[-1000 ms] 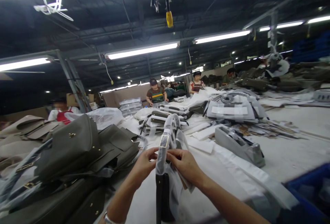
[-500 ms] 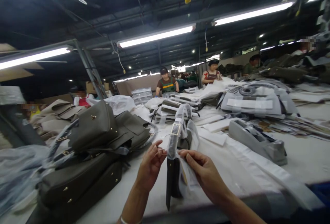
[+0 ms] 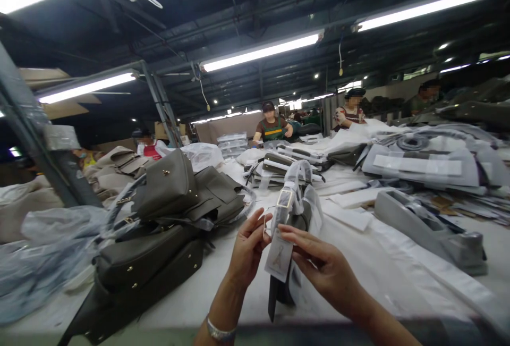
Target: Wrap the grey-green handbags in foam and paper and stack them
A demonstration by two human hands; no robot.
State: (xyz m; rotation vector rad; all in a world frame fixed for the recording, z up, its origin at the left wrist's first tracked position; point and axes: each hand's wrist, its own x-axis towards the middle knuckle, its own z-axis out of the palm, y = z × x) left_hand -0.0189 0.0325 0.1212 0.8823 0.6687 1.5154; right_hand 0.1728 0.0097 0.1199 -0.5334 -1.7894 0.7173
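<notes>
A dark olive handbag (image 3: 305, 217) stands end-on at the table's front, its handle (image 3: 295, 180) wrapped in clear film with a gold buckle. A pale hang tag (image 3: 279, 257) in a see-through sleeve, with a small figure on it, lies against the handle's lower end. My right hand (image 3: 329, 269) grips the tag from the right, fingertips at its upper edge and thumb partly hidden. Left of the handle, my left hand (image 3: 250, 247) is pinched on a thin white string (image 3: 265, 225). The string's far end cannot be made out.
Unwrapped olive handbags (image 3: 159, 250) are piled on the left beside crumpled plastic (image 3: 51, 261). A grey tape dispenser (image 3: 428, 234) stands on the right. Wrapped bags (image 3: 422, 162) and paper sheets lie behind. Co-workers (image 3: 272, 125) stand across the white table (image 3: 223, 293).
The tag has come into view in front of the handle, with my right hand now on it. My left hand stays beside the handle. The whole view has shifted, moving things rightward.
</notes>
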